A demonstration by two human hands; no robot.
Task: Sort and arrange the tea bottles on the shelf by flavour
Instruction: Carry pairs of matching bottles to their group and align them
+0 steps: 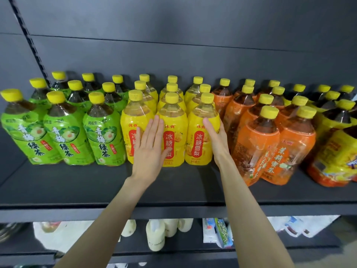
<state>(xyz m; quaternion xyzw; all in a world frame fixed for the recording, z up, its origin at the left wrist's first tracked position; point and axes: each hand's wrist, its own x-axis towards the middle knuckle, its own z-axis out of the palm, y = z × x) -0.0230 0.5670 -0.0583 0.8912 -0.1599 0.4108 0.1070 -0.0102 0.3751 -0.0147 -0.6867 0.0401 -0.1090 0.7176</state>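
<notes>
We look down on a dark grey shelf [96,186] that runs across the middle of the frame, with a dark back panel [173,35] filling the top. All the tea bottles on it stand upright, have yellow caps, and are grouped by label colour.

The green-label bottles [65,138] fill the left of the frame, three rows deep. The yellow-label bottles [199,140] stand in the centre, just beside them. The orange-label bottles [257,144] come next to the right, the front ones a little nearer the shelf's edge. At the far right edge we see dark tea bottles with yellow and orange wrappers [336,147].

Our left hand [149,151] lies flat in the centre of the frame. Its fingers are straight and together, and the palm presses on the fronts of the left and middle yellow-label bottles in the front row; it has hold of nothing. Our right hand [218,140] lies right of centre against the right side of the front right yellow-label bottle, between it and the nearest orange-label bottle. Its fingers look straight and rest along the bottle rather than closing round it.

Along the bottom of the frame, a lower shelf carries small white bottles [155,236] and some bright packets [222,233].
</notes>
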